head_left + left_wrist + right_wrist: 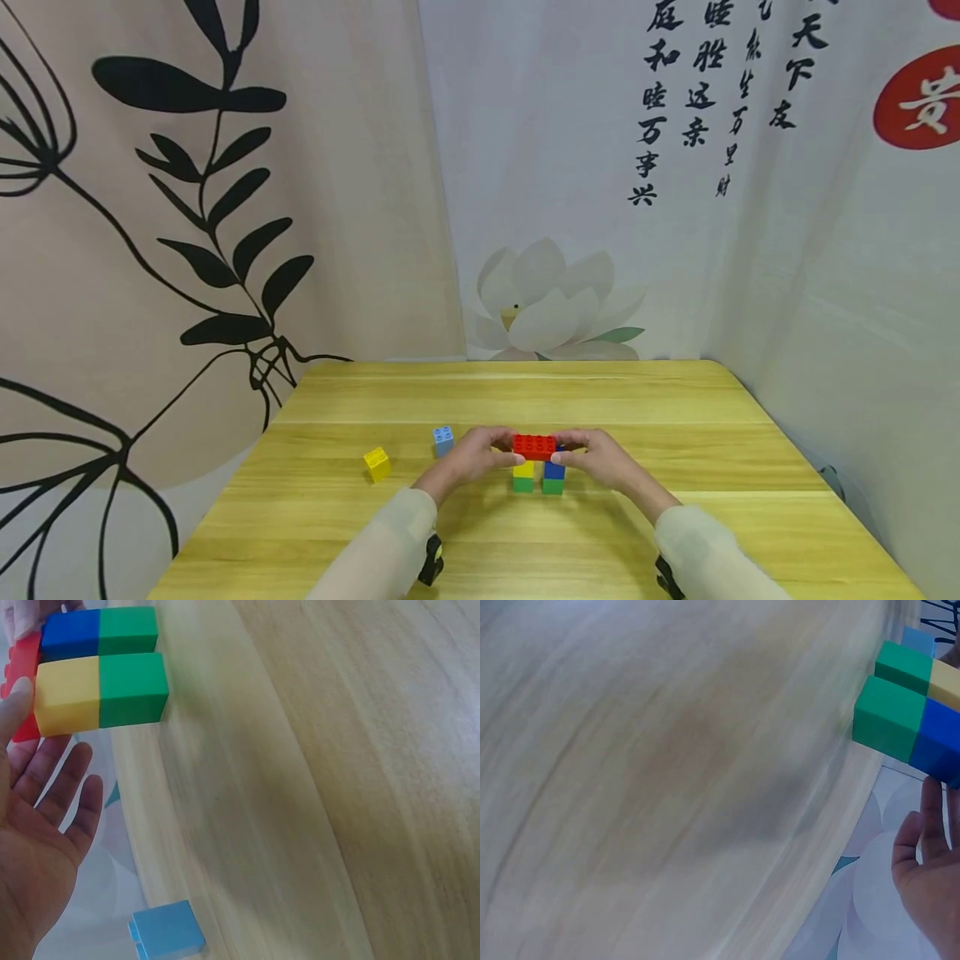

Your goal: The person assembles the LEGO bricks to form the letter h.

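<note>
A long red brick (534,447) lies across the tops of two short stacks in the head view. The left stack is a yellow brick (523,470) on a green brick (522,484); the right one is a blue brick (554,472) on another green brick (552,486). My left hand (476,452) pinches the red brick's left end between thumb and fingers. At its right end, my right hand (600,457) pinches it likewise. In the left wrist view, the left thumb presses the red brick (27,712) beside the yellow brick (67,696). The right wrist view cuts off the red brick.
Left of the stacks, a light blue brick (443,442) stands near my left hand. Farther left sits a loose yellow brick (377,464). Everything rests on a wooden table (637,550), with a printed curtain (585,167) behind its far edge.
</note>
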Tool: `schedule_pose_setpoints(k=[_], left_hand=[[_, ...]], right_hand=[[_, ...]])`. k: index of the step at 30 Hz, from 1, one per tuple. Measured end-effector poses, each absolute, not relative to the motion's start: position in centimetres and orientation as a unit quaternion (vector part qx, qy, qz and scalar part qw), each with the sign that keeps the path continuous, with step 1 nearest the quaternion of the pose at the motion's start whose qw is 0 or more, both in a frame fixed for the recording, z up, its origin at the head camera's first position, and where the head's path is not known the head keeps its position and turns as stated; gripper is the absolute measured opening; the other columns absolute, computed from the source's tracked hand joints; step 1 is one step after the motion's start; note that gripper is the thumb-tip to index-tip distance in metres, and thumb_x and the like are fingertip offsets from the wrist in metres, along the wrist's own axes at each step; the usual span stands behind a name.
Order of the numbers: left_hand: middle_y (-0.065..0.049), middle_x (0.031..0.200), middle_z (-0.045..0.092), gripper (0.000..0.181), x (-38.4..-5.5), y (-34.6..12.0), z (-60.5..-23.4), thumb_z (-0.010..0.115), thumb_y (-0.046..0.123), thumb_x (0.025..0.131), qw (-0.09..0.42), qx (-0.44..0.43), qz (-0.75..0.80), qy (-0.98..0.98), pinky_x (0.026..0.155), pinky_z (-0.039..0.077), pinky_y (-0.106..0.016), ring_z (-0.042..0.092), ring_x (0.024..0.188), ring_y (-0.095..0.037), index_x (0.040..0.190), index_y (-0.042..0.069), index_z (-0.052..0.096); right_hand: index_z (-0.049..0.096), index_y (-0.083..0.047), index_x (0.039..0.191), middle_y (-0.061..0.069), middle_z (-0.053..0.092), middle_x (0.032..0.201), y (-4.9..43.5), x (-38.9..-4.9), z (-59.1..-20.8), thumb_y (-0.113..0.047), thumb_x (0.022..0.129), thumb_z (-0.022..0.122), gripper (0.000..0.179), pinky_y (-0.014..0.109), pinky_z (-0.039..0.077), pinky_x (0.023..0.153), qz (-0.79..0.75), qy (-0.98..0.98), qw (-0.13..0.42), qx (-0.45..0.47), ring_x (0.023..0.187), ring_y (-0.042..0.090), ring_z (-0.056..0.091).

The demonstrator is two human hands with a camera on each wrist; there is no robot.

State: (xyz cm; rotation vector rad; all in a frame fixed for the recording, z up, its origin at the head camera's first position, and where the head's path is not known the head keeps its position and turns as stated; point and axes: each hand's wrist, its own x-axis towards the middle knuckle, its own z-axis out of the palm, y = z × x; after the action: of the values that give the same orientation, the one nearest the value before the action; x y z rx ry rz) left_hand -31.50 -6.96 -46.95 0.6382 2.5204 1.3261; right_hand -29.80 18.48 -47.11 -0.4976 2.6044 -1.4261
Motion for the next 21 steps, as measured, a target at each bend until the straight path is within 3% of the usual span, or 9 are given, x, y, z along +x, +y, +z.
schedule_pose_setpoints(k=[8, 21], left_hand=[[0.009, 0.099, 0.066, 0.026, -31.16, -6.67, -46.91, 0.072, 0.031, 0.092, 0.101, 0.223, 0.442, 0.863, 0.083, 0.051, -0.035, 0.059, 0.094, -0.014, 0.115, 0.018, 0.07], [0.006, 0.104, 0.068, 0.036, -30.84, -6.76, -47.65, 0.073, 0.037, 0.091, 0.084, 0.206, 0.481, 0.848, 0.086, 0.051, -0.04, 0.06, 0.098, -0.017, 0.12, 0.015, 0.07]], right_hand=[[0.067, -0.008, 0.125, 0.002, 0.067, 0.109, 18.54, -29.61, -47.27, -0.034, 0.091, 0.073, 0.044, 0.042, 0.05, 0.082, -0.461, 0.87, 0.05, -0.165, 0.099, 0.022, 0.058], [0.065, -0.005, 0.128, 0.002, 0.067, 0.108, 18.29, -29.39, -47.29, -0.035, 0.093, 0.071, 0.047, 0.038, 0.049, 0.078, -0.467, 0.867, 0.04, -0.17, 0.098, 0.021, 0.058]])
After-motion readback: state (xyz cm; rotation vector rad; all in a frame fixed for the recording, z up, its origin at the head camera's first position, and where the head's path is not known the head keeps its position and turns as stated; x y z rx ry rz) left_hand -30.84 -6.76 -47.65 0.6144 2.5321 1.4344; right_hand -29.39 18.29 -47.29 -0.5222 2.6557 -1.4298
